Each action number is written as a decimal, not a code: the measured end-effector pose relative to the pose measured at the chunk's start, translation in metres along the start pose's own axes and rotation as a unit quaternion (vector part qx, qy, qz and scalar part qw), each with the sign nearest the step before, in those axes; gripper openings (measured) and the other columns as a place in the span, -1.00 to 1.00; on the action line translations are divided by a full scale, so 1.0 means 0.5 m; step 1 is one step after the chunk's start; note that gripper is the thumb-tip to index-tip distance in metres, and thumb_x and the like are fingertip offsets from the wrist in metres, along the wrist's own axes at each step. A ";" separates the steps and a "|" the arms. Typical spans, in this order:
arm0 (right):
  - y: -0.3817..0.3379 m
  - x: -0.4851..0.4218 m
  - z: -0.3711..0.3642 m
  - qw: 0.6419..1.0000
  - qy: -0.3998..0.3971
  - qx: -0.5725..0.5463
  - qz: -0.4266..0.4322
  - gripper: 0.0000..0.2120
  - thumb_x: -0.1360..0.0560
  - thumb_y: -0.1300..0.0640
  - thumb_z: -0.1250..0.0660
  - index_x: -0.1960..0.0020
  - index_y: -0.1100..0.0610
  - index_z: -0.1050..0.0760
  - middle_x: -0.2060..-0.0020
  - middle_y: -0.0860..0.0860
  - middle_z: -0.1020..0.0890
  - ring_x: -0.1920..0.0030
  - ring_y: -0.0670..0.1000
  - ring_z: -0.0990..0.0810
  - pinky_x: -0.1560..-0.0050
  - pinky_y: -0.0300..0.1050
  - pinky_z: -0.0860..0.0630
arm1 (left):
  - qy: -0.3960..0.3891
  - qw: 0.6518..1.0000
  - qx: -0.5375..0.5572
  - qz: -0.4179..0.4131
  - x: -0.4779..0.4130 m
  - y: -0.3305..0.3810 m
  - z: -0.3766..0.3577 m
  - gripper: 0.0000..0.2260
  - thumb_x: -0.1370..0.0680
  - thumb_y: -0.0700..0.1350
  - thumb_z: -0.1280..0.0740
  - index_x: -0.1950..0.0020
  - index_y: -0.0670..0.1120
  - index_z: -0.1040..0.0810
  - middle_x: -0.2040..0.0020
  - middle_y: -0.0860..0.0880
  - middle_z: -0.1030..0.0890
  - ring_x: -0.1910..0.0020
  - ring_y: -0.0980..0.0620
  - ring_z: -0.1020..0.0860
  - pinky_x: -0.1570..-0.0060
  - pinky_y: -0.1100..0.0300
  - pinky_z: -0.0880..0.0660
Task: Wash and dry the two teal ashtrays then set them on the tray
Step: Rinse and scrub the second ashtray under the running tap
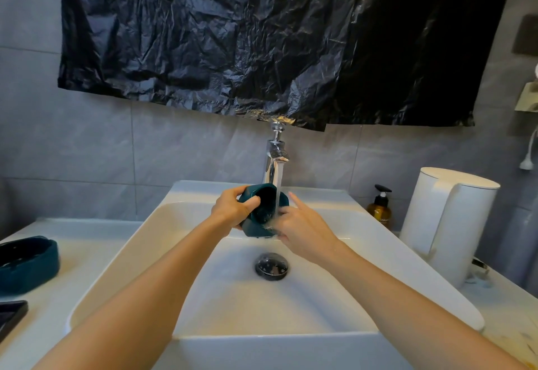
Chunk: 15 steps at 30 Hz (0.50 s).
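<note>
We're in a home bathroom here: white rectangular washbasin (203, 282) with a drain plug (271, 266), chrome tap (275, 160) running, grey wall tiles (87, 142) behind, and an amber pump bottle (379, 208) sitting on the tabletop (43, 326).

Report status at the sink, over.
Left hand grips teal ashtray under running faucet. Right hand touches it, grip blurred by water. Second teal ashtray on counter, left. Nothing blocking.

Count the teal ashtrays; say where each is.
2. The left hand grips one ashtray under the running tap, the right hand touching it; the second ashtray sits on the counter, far left.
</note>
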State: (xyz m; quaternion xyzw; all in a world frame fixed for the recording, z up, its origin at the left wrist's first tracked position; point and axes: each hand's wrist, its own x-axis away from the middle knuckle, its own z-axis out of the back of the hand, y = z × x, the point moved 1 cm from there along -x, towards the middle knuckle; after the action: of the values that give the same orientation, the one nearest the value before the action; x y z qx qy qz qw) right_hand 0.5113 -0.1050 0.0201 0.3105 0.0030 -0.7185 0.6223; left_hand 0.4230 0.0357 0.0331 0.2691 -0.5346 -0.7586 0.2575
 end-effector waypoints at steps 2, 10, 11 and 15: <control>-0.027 0.002 -0.004 0.997 -0.028 -0.067 -0.010 -0.92 -0.45 0.24 -0.34 0.09 0.12 -0.57 0.19 0.12 -0.65 0.11 0.19 -0.60 0.03 0.07 -0.59 | -0.003 1.000 -0.003 0.004 0.001 -0.003 -0.001 -0.65 -0.57 -0.10 -0.32 -0.36 -0.04 -0.46 -0.16 -0.15 -0.55 -0.11 -0.21 -0.53 0.02 -0.13 -0.60; 0.002 -0.001 0.009 0.999 -0.035 0.016 0.011 -0.80 -0.46 0.06 -0.40 -0.08 -0.01 -0.63 0.05 -0.03 -0.69 -0.12 0.00 -0.59 -0.50 0.00 0.02 | -0.026 0.999 0.036 0.027 0.004 0.005 0.006 -0.72 -0.60 -0.15 -0.26 -0.32 -0.07 -0.45 -0.09 -0.11 -0.51 -0.05 -0.15 -0.49 0.01 -0.10 -0.56; -0.001 -0.003 0.013 0.999 -0.037 0.034 0.018 -0.84 -0.36 0.10 -0.48 0.06 -0.01 -0.66 0.22 -0.04 -0.70 0.06 0.00 -0.66 -0.50 0.06 -0.03 | -0.030 0.998 0.046 0.033 0.004 0.006 0.005 -0.71 -0.60 -0.14 -0.26 -0.32 -0.06 -0.46 -0.11 -0.12 -0.51 -0.06 -0.15 -0.49 0.00 -0.11 -0.55; -0.009 -0.012 0.010 0.996 -0.040 0.082 0.008 -0.93 -0.31 0.17 -0.45 0.29 0.00 -0.63 0.49 -0.04 -0.60 0.33 0.02 -0.63 -0.51 0.02 -0.08 | -0.026 0.992 0.108 0.064 0.009 0.002 -0.011 -0.70 -0.58 -0.10 -0.31 -0.31 -0.04 -0.48 -0.17 -0.14 -0.56 -0.11 -0.14 -0.55 0.02 -0.02 -0.60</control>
State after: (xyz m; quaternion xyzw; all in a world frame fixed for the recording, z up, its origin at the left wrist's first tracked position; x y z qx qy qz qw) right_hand 0.5055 -0.1004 0.0251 0.3315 -0.0835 -0.7234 0.5998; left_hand 0.4236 0.0287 0.0321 0.2410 -0.6363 -0.6850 0.2605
